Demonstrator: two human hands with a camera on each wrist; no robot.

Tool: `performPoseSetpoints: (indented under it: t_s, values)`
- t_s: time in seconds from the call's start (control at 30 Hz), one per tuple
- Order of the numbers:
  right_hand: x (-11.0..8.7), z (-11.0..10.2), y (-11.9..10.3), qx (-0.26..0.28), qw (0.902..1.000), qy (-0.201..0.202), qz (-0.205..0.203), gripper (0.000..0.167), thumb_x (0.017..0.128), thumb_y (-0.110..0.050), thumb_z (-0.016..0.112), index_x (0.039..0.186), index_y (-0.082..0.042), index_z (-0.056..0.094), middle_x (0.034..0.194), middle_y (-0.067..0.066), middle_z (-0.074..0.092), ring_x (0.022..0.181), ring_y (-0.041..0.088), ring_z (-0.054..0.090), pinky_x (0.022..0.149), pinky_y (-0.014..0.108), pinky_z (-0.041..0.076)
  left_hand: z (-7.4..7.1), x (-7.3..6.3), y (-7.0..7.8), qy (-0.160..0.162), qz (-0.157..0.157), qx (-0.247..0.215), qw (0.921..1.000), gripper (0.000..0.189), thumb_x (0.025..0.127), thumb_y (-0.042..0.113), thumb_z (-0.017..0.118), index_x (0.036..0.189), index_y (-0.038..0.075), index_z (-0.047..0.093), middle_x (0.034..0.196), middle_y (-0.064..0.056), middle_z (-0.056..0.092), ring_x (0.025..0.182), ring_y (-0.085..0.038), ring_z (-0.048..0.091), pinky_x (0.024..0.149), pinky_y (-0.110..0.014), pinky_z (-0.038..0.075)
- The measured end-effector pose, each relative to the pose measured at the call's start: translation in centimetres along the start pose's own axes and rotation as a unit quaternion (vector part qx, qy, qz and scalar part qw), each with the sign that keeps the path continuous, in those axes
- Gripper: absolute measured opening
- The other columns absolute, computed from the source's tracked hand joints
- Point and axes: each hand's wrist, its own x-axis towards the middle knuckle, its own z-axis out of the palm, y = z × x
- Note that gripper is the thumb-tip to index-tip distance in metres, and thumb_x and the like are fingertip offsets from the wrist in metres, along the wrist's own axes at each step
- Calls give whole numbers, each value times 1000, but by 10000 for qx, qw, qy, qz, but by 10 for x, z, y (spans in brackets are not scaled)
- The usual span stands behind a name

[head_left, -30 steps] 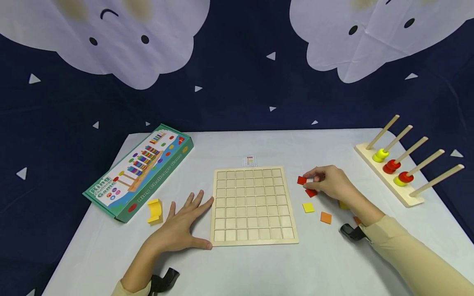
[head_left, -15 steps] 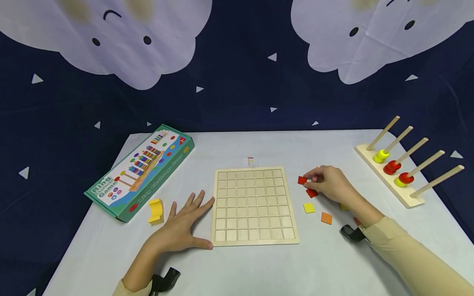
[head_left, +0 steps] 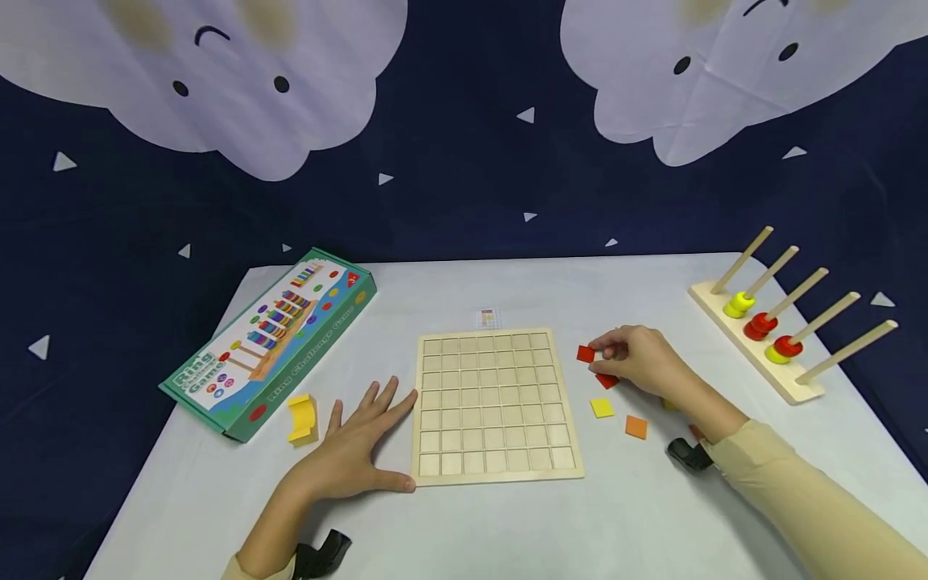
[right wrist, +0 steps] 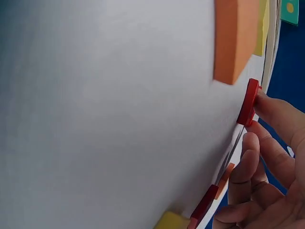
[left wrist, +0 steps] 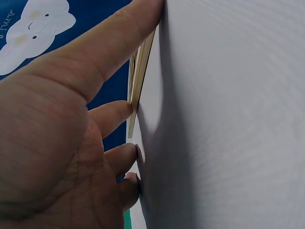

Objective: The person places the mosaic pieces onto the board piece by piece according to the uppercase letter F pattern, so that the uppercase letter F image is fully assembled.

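A square wooden board [head_left: 496, 479], divided into a grid of cells, lies flat mid-table. My left hand [head_left: 355, 447] spreads its fingers beside it, index fingertip and thumb tip at its left edge; the board's edge [left wrist: 138, 71] shows past the fingers in the left wrist view. Right of the board, my right hand [head_left: 645, 358] pinches a red square tile [head_left: 585, 354] between thumb and index finger. Another red tile [head_left: 606, 380] lies just under the thumb, partly covered. In the right wrist view a red tile [right wrist: 249, 102] stands before the thumb and index fingertips.
Near the right hand lie a yellow tile [head_left: 602, 408] and an orange tile [head_left: 635, 427]; others are partly hidden by the forearm. A pegged wooden stand [head_left: 808, 393] with rings is at right. At left are a green game box [head_left: 268, 346] and a yellow block [head_left: 303, 420]. A small printed card [head_left: 488, 318] lies behind the board.
The head view has shifted slightly. Both hands and the tiles keep their places.
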Motion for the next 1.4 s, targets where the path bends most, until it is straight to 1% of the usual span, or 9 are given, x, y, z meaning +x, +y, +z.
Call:
performPoseSetpoints:
  t_s: [0.3,0.47,0.57,0.67,0.77,0.9,1.0,1.13,1.4]
  values:
    - [0,2,-3,-235,9996,-3,-128,21,92,-15,82,108,-2,78,87,2,68,79,16,56,69,25,46,1,1,0,-10,-3,74,10000,120,70,61,94,170,34,33,182,-8,13,168,-46,5,122,-84,-10]
    - [1,2,-3,-192,9997,6,-157,22,92,-15,81,108,-1,77,89,3,69,80,16,57,69,23,47,2,1,0,0,1,82,10000,120,70,61,94,170,33,33,182,-9,13,168,-46,5,122,-84,-10]
    - [1,1,-7,-97,9996,12,-246,23,93,-15,81,110,-1,77,91,4,69,81,16,57,69,22,47,2,1,1,4,14,46,10000,120,71,61,94,170,32,34,182,-9,13,168,-46,5,122,-83,-10]
    - [2,2,-16,27,9994,-33,-354,23,93,-16,81,112,-2,77,94,5,72,83,16,59,71,23,48,2,0,0,14,16,44,10000,120,71,61,94,170,32,34,182,-8,13,168,-46,5,123,-83,-10]
    - [5,5,-28,161,9987,-132,-458,24,94,-16,80,115,-4,77,98,5,75,87,16,63,75,26,51,2,0,0,21,4,69,10000,120,70,61,94,170,33,33,182,-8,13,168,-46,5,123,-83,-10]
    - [11,15,-45,194,9974,-240,-651,24,95,-17,79,116,-6,78,103,6,77,92,18,67,83,33,52,2,0,-1,15,-22,91,10000,120,70,62,94,170,33,33,182,-8,13,168,-45,5,123,-83,-9]
    - [18,25,-59,195,9958,-305,-838,23,94,-16,79,114,-6,79,108,6,77,94,19,67,85,34,53,1,0,-2,9,-25,93,10000,120,70,62,94,170,33,33,182,-7,14,168,-45,5,123,-83,-9]
    - [28,37,-76,269,9934,-410,-1034,22,93,-15,79,113,-5,79,110,7,76,93,19,67,83,34,55,1,0,-2,11,-13,95,10000,120,71,63,94,170,33,34,182,-7,13,168,-45,5,123,-83,-9]
    - [43,58,-102,284,9905,-682,-1162,21,92,-15,83,110,-5,80,105,7,75,88,16,62,80,30,52,2,0,-3,5,29,109,9999,119,71,64,93,170,34,33,182,-7,13,168,-45,4,123,-84,-8]
